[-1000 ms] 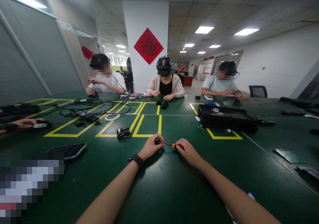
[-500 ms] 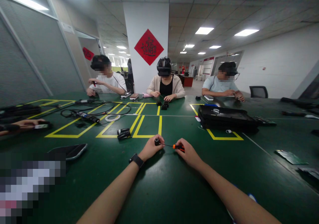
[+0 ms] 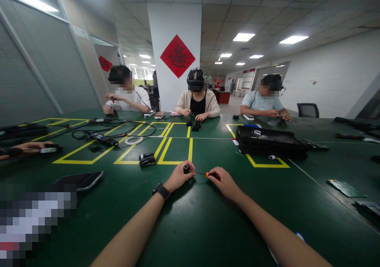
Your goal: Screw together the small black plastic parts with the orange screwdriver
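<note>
On the green table (image 3: 196,219), at the centre of the view, the left hand (image 3: 178,177) pinches a small black cylindrical part (image 3: 187,169) between thumb and fingertips, holding it just above the tabletop. At 3 o'clock from that part, the right hand (image 3: 224,182) is clenched around a small screwdriver (image 3: 211,175) with an orange-and-black handle; its thin shaft runs level towards 9 o'clock and its tip meets the cylindrical part. A black wristwatch (image 3: 162,190) sits on the left wrist.

At 11 o'clock from the hands, two small black devices (image 3: 147,159) lie side by side at the edge of a yellow taped rectangle (image 3: 176,150). At 9 o'clock, well apart, a dark phone (image 3: 80,180) lies flat. At 2 o'clock, a stack of black trays (image 3: 270,140) rests on the table, with a small white-tipped piece (image 3: 271,156) just in front of it. At 10 o'clock, black cables (image 3: 109,131) and a white ring (image 3: 133,140) lie spread out.

At 12 o'clock, across the table, three people sit with their hands on small parts; the middle one wears a black headset (image 3: 195,79). A co-worker's hand (image 3: 28,146) rests at the far left edge.
</note>
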The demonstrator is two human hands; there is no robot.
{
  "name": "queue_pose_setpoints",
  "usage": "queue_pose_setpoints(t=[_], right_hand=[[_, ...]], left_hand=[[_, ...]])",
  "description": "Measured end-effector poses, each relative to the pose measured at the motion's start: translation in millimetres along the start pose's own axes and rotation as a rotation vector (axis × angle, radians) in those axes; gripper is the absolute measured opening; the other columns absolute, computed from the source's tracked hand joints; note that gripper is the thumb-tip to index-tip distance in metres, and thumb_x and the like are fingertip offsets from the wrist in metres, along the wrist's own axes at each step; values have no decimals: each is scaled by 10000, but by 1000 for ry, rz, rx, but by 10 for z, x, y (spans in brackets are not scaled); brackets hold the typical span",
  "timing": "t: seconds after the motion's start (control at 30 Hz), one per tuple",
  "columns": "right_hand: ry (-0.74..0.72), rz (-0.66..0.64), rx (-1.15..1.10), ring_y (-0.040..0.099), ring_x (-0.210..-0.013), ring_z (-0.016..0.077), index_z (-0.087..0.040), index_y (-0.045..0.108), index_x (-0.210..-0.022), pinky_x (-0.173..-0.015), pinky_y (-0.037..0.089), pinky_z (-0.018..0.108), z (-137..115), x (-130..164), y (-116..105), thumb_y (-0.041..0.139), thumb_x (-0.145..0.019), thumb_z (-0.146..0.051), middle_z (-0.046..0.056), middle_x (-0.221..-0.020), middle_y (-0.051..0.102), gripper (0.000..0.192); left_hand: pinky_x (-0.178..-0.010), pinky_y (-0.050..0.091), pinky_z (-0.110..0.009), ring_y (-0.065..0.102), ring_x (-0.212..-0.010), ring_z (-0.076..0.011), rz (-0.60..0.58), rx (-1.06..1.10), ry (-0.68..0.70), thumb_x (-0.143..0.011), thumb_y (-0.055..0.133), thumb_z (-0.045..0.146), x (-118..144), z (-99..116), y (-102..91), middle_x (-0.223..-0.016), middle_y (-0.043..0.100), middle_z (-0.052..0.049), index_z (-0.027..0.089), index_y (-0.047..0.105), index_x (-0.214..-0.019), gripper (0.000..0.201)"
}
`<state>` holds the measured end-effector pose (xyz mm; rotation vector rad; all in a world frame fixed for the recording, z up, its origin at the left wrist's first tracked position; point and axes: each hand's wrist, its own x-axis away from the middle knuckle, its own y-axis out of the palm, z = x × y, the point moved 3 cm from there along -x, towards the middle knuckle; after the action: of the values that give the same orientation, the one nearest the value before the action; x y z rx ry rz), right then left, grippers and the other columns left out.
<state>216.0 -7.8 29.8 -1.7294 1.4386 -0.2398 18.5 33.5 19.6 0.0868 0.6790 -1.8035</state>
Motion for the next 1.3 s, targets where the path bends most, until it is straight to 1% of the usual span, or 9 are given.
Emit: queue_pose_setpoints(t=[0.5, 0.87, 1.17, 1.3], right_hand=[[6, -6, 11, 509, -868, 165, -186, 591, -910, -792, 392, 297, 3, -7, 0, 485, -823, -310, 42, -900, 578, 185], [12, -2, -8, 516, -852, 164, -191, 589, -904, -776, 394, 282, -7, 2, -4, 482, -823, -304, 37, -893, 580, 176], [19, -3, -7, 515, -850, 158, -183, 589, -915, -778, 393, 285, -2, -5, 5, 484, -821, -306, 40, -895, 583, 188], [29, -11, -11, 519, -850, 160, -186, 591, -924, -779, 396, 290, -7, -1, 2, 484, -819, -306, 41, -901, 586, 192]], left_hand=[[-705, 409, -261, 540, -727, -127, 21, -37, 9, -679, 603, 210, 2, -12, -12, -767, 585, -2, 160, 549, -780, 125], [-707, 401, -260, 532, -736, -127, 24, -19, 26, -693, 591, 198, 1, -18, -18, -778, 575, 1, 162, 542, -783, 109], [-698, 410, -258, 543, -735, -132, 17, 1, -4, -674, 622, 257, 4, 1, -7, -782, 585, -7, 163, 551, -818, 186], [-709, 408, -259, 543, -736, -131, 19, -6, 5, -685, 612, 264, 7, 10, -7, -777, 585, -7, 164, 554, -805, 167]])
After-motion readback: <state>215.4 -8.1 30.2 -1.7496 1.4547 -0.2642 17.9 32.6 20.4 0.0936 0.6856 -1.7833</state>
